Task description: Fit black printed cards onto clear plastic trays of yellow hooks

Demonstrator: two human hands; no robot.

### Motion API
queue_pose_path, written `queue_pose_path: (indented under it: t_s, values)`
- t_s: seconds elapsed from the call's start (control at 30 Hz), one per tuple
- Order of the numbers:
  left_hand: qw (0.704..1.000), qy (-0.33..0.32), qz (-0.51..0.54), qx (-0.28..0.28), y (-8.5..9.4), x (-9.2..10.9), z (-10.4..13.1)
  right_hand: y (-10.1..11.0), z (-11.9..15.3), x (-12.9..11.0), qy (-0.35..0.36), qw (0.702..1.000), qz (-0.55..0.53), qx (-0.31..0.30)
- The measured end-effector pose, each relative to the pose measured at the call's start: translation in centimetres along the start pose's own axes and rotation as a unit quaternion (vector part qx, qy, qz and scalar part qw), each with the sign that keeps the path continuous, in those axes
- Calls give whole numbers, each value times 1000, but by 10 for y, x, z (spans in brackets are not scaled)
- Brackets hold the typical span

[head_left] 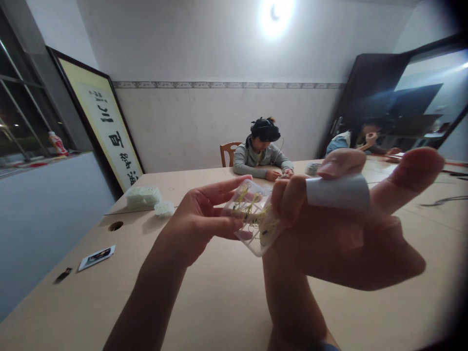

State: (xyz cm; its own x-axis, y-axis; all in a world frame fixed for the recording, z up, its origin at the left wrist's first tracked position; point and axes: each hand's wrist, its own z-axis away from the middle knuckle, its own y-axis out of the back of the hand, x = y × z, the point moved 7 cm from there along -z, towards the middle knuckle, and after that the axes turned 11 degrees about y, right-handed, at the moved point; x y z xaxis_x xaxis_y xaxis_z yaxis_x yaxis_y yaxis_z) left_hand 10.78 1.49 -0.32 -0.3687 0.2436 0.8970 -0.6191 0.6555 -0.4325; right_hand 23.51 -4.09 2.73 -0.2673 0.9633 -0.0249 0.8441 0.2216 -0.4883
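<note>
A small clear plastic box (256,246) with compartments is held up over the table, tilted, with thin yellow-green threaded pieces and small dark bits inside. My left hand (204,219) grips its left side between thumb and fingers. At its right side, the curled fingers of my right hand (329,239) touch or hold the box edge. A silvery-white band (338,191) lies around a finger of my right hand, whose index finger and thumb area reach toward the camera, large and partly blurred.
Stacked clear boxes (142,197) and a smaller clear box (164,209) stand at the table's left, near a round hole (116,226). A card (96,258) lies closer. One person (261,153) sits opposite, another person (351,139) at the far right.
</note>
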Motion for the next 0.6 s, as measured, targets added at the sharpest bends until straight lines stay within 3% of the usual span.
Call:
queue_pose_path:
  t_s: [0.1, 0.17, 0.33, 0.5, 0.6]
  values:
    - [1000, -3, -1, -4, 0, 0, 0, -3, -3, 0, 89, 995, -26, -21]
    - [1000, -6, -7, -10, 1, 0, -1, -3, -5, 4, 112, 993, -32, -25]
    - [999, 8, -36, -23, 3, 2, -1, -2, -4, 2, 115, 992, -40, -26]
    - [999, 23, -29, -10, 4, 1, -2, -2, -1, 2, 58, 997, -19, -41]
    - [999, 17, -24, -11, 3, 1, -1, -4, -2, 2, 102, 993, -42, -36]
